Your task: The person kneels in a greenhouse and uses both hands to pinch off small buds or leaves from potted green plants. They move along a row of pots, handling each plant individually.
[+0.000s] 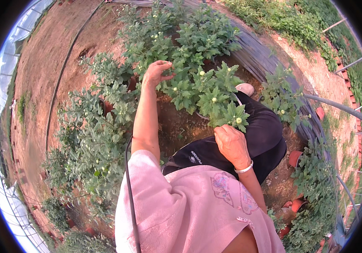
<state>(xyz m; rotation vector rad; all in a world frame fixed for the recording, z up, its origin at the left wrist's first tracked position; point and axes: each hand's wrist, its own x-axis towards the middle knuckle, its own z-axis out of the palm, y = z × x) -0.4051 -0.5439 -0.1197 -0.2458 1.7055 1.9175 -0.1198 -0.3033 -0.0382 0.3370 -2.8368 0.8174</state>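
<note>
A bushy potted chrysanthemum [196,91] with lobed green leaves and pale round buds stands before me. My left hand [159,73] reaches over its far left side. Thumb and fingers there are bent towards each other, with a bit of green showing between them; whether they grip it is unclear. Closer to my body, my right hand [231,144] is curled just below a pale yellow-green bud [238,120] and its leaves. The back of the hand hides what the fingertips hold or touch. A white bracelet [244,168] circles my right wrist.
More chrysanthemums [98,151] in reddish pots line my left; others [200,34] grow ahead. A single plant [283,98] stands right of my bent knee [260,126]. Dark plastic sheeting [256,53] runs along the right. A black hose [64,66] crosses bare soil at left.
</note>
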